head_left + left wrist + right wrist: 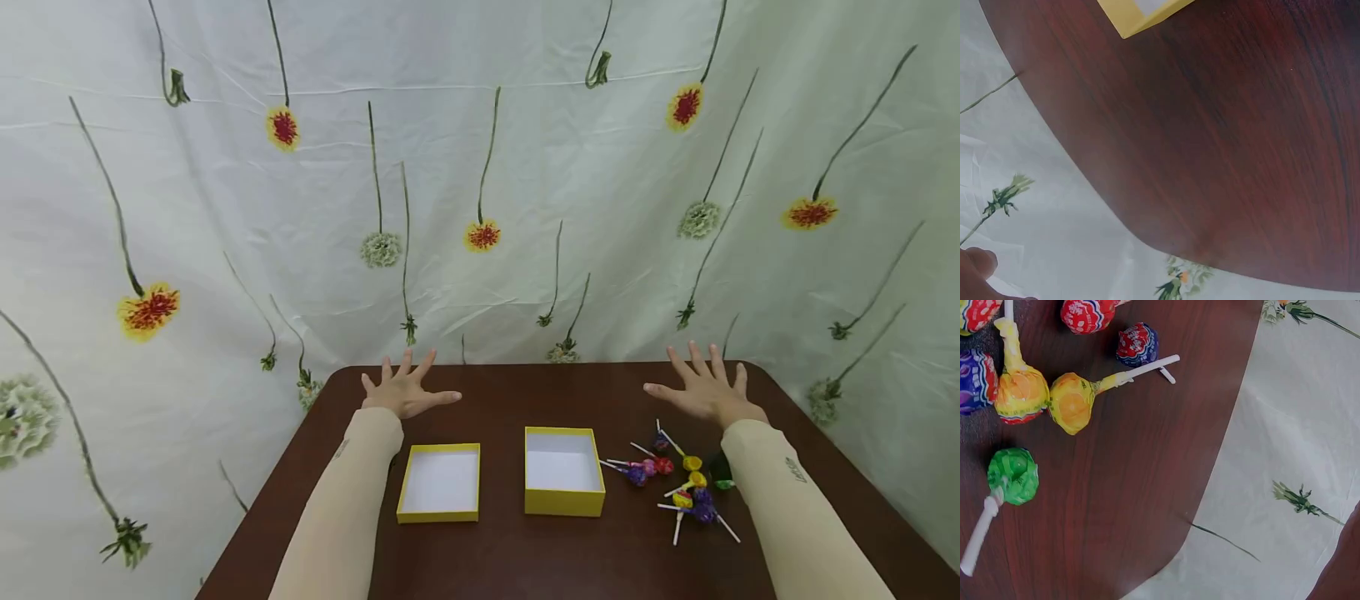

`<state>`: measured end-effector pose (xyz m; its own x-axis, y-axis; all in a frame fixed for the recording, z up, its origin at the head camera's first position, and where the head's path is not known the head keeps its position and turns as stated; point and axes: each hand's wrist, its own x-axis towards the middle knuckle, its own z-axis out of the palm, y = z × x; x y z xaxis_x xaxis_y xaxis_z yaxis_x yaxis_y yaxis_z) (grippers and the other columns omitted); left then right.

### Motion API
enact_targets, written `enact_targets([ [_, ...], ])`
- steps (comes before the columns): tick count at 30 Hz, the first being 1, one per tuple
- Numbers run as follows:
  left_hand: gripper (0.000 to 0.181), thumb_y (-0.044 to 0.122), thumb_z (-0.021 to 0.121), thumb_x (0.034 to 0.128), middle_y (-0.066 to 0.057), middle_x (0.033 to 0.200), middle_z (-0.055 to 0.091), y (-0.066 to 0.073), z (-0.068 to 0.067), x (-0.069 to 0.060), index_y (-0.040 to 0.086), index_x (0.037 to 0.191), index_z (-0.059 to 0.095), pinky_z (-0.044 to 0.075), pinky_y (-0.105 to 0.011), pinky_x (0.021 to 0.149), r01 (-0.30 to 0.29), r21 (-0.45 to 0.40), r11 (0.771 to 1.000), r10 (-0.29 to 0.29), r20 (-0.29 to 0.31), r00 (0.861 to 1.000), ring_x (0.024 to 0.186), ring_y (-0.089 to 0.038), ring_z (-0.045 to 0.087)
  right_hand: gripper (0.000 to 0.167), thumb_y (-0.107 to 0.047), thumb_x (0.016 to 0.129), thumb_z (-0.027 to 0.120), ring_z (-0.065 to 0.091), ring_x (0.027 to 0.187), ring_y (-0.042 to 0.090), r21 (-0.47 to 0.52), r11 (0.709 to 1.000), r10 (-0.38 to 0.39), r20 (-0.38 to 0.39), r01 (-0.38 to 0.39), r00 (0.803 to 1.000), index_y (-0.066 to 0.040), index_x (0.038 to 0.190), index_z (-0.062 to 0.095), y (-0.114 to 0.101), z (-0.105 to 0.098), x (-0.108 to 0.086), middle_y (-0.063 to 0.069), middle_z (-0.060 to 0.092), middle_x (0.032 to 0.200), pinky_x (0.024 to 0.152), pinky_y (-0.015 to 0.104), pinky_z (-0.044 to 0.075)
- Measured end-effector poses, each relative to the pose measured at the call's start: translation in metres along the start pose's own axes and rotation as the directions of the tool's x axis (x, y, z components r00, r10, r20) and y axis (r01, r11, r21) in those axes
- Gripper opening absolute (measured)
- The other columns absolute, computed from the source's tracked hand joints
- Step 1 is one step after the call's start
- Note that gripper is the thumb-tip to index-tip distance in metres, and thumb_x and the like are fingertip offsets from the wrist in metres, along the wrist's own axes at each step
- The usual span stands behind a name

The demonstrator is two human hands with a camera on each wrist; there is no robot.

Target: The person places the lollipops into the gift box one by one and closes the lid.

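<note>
Both hands stretch forward over the far part of the table with fingers spread, holding nothing. My left hand (401,392) is beyond the shallow yellow box lid (438,518) with a white inside. Right of the lid stands a deeper yellow box (564,502), its white inside facing up. My right hand (708,396) reaches out beyond a loose pile of wrapped lollipops, among them a purple lollipop (704,506) and a red one (663,465). The right sleeve partly hides a green lollipop (1013,475), which the right wrist view shows whole, near yellow lollipops (1072,403).
The dark brown table (495,558) has rounded far corners. Behind and beside it hangs a pale cloth (450,167) printed with flowers. In the left wrist view a corner of a yellow box part (1129,25) shows at the top edge.
</note>
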<state>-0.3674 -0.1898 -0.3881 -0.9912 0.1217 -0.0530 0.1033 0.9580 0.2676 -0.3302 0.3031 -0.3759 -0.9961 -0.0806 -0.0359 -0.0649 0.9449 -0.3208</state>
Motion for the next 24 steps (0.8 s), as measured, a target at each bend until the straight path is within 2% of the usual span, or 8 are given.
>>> enact_targets([
  [6, 0.105, 0.090, 0.044, 0.0793, -0.015, 0.170, -0.003, 0.000, 0.000, 0.003, 0.039, 0.161, 0.002, -0.005, -0.081, 0.110, -0.013, -0.017, 1.000, 0.013, 0.010, 1.000, 0.150, -0.055, -0.008, 0.104, -0.081, 0.089, 0.039, -0.026, 0.146, 0.052, -0.001, 1.000, 0.005, -0.003, -0.005, 1.000, -0.017, 0.163, 0.002, 0.003, 0.004, 0.000, 0.024, -0.015, 0.165, 0.104, 0.077, -0.025],
  [14, 0.107, 0.091, 0.043, 0.0781, -0.012, 0.170, -0.005, -0.005, 0.001, 0.008, 0.039, 0.161, 0.000, -0.009, -0.075, 0.115, -0.063, -0.059, 0.996, 0.063, -0.007, 0.998, 0.153, -0.048, -0.011, 0.102, -0.079, 0.091, 0.040, -0.024, 0.147, 0.051, 0.019, 1.000, 0.008, 0.001, -0.008, 1.000, -0.017, 0.163, 0.004, 0.002, 0.002, -0.004, 0.024, -0.014, 0.165, 0.104, 0.077, -0.023],
  [24, 0.104, 0.086, 0.045, 0.0824, -0.009, 0.170, -0.009, -0.008, 0.011, 0.009, 0.036, 0.161, -0.002, -0.006, -0.071, 0.118, -0.116, -0.142, 0.983, 0.116, -0.007, 0.993, 0.154, -0.047, -0.007, 0.101, -0.077, 0.092, 0.041, -0.027, 0.146, 0.051, 0.048, 0.999, 0.011, 0.014, -0.012, 1.000, -0.016, 0.163, 0.005, 0.010, 0.012, -0.008, 0.025, -0.015, 0.165, 0.102, 0.078, -0.025],
])
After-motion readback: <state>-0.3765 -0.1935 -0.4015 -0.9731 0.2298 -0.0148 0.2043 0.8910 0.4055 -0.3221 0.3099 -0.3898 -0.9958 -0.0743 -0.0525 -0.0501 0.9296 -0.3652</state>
